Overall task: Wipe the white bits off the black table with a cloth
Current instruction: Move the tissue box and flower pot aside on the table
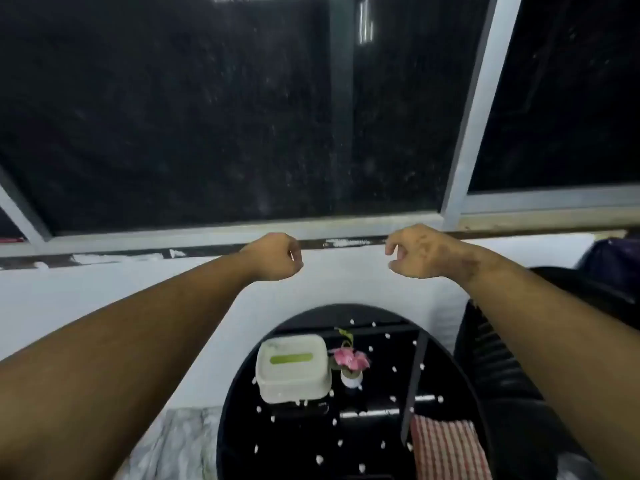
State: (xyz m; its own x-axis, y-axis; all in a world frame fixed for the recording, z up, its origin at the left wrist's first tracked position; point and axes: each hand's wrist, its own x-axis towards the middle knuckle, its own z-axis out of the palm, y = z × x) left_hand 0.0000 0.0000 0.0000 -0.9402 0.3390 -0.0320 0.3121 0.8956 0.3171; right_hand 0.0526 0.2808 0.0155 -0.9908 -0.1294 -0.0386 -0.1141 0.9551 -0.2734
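Observation:
A round glossy black table (242,427) stands low in the middle of the view, dotted with several small white bits (335,422). A red-and-white checked cloth (446,448) lies on its right side near the front. Both my arms reach out high above the table toward the window sill. My left hand (277,256) has its fingers curled in and holds nothing. My right hand (415,252) hangs with loosely curled fingers, also holding nothing. Neither hand touches the cloth or the table.
A white lidded box with a green label (292,367) and a small white pot with a pink flower (350,365) stand on the table. A black chair (502,368) sits to the right. A white wall and dark window (207,116) lie ahead.

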